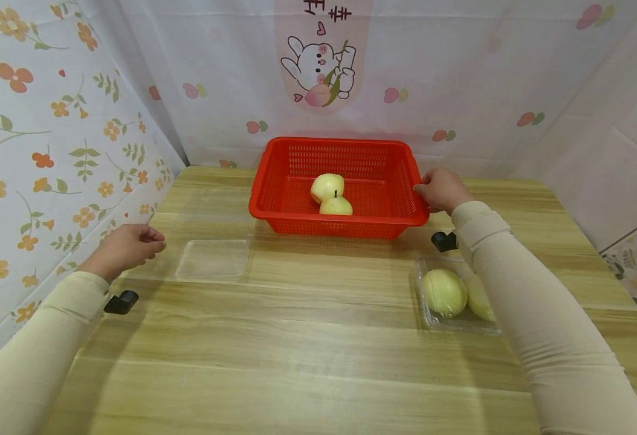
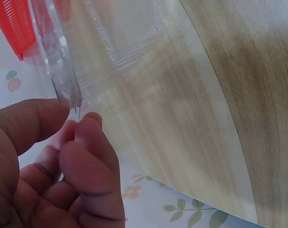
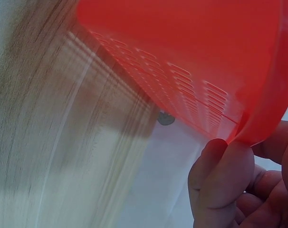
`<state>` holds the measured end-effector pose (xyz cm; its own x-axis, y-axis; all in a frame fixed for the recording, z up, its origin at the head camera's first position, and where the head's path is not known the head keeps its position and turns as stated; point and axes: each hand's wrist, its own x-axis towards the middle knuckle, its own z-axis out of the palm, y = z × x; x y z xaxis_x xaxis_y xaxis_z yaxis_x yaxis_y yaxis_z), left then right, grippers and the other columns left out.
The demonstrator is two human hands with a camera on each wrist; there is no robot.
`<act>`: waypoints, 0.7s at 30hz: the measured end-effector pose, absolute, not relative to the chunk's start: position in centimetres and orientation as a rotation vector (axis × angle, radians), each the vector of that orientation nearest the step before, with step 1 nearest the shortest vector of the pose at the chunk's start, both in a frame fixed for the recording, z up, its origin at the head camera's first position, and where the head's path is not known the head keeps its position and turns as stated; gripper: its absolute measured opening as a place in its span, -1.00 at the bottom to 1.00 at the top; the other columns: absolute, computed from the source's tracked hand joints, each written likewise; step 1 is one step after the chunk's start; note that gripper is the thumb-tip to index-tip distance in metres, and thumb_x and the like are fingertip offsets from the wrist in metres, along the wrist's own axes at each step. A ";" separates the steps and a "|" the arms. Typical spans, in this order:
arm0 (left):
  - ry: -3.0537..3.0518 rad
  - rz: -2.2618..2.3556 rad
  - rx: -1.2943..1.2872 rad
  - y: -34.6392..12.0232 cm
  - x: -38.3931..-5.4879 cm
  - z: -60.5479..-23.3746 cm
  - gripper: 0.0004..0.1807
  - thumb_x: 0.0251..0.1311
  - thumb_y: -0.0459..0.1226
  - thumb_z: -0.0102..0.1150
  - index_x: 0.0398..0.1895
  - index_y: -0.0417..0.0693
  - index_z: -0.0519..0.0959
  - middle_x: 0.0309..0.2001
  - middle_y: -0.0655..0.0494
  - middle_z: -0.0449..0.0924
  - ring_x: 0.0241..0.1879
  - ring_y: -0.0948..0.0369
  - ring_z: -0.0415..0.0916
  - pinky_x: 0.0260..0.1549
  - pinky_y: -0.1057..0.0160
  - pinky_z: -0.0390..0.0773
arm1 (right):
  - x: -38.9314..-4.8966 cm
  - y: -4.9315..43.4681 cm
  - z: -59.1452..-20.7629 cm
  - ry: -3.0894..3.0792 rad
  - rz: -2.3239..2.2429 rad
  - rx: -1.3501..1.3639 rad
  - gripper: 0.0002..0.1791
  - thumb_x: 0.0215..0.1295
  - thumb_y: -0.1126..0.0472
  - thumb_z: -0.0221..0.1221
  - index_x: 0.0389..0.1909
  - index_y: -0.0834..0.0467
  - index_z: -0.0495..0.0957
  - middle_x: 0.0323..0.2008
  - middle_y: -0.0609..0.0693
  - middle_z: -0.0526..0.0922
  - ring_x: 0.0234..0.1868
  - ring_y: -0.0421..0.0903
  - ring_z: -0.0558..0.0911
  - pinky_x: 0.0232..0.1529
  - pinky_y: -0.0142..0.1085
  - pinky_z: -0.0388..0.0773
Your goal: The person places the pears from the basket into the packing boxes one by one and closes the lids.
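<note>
My left hand (image 1: 128,249) pinches the edge of a clear plastic box (image 2: 65,85) between thumb and fingertips. In the head view this clear box (image 1: 213,260) is on the left of the table and holds nothing. At the back, my right hand (image 1: 442,188) grips the right rim of a red plastic basket (image 1: 340,226), with thumb and fingers around the edge in the right wrist view. Inside the basket, a yellow pear (image 1: 327,186) lies touching a second pear (image 1: 336,206) whose stem points up.
A clear plastic box (image 1: 427,323) with two pale yellow-green fruits (image 1: 445,293) stands at the right, partly hidden by my right sleeve. The wooden table (image 1: 297,350) ends at a printed cloth wall (image 1: 220,84) behind and at the left.
</note>
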<state>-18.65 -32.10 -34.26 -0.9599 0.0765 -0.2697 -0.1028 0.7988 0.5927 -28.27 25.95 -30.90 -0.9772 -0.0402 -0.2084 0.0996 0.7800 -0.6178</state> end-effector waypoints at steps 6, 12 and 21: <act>2.677 0.946 0.010 -31.9 -18.8 -34.4 -0.49 0.41 -0.27 0.00 0.28 -0.48 0.29 0.03 -0.37 0.52 -0.09 -0.09 0.59 -0.23 0.13 0.62 | -28.3 25.9 -31.0 2.767 -0.977 0.047 -0.69 0.48 0.25 0.02 -0.01 0.47 0.42 -0.17 0.34 0.57 -0.30 0.11 0.68 -0.15 0.02 0.64; 2.639 0.939 0.044 -31.7 -19.0 -34.3 -0.44 0.45 -0.31 -0.07 0.36 -0.55 0.18 0.08 -0.41 0.47 -0.04 -0.13 0.56 -0.19 0.07 0.62 | -28.4 26.0 -31.0 2.766 -0.983 0.048 -0.69 0.48 0.25 0.02 -0.01 0.47 0.42 -0.18 0.33 0.57 -0.31 0.09 0.68 -0.19 -0.02 0.66; 2.568 0.981 0.041 -31.8 -19.1 -34.3 -0.36 0.36 -0.33 -0.05 0.40 -0.55 0.10 -0.03 -0.32 0.50 -0.15 0.01 0.62 -0.19 0.10 0.65 | -28.5 26.0 -31.0 2.754 -0.989 0.043 -0.68 0.48 0.25 0.02 0.00 0.48 0.42 -0.17 0.34 0.58 -0.28 0.11 0.68 -0.25 -0.07 0.68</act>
<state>-19.07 -31.78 -34.32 -0.9237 0.1634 -0.3466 -0.1093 0.7546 0.6470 -28.52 26.04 -31.04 -0.9766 -0.0447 -0.2105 0.0995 0.7736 -0.6258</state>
